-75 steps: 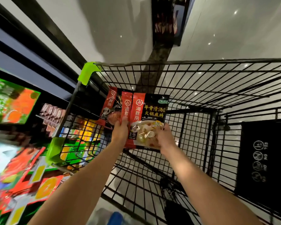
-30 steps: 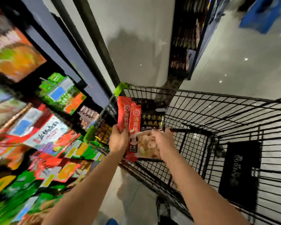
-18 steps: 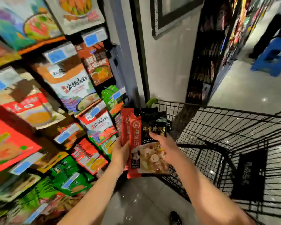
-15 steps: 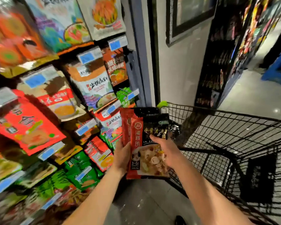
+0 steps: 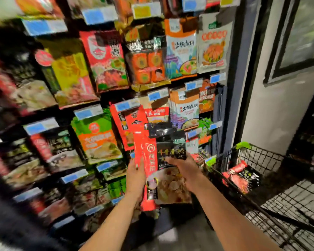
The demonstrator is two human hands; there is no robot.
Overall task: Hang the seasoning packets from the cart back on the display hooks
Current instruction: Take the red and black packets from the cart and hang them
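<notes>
A fanned stack of glossy red-and-black seasoning packets [image 5: 166,171] stands upright between both hands: left hand [image 5: 136,175] grips its left edge, right hand [image 5: 186,169] clasps its right.

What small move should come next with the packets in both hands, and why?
Probably raise the stack of packets toward a hook on the display: the left hand and right hand hold it just below the hanging rows, not yet on any hook.

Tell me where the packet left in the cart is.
In the head view, the red and black packet lies at right inside the cart, near its green corner, right of the right hand.
</notes>
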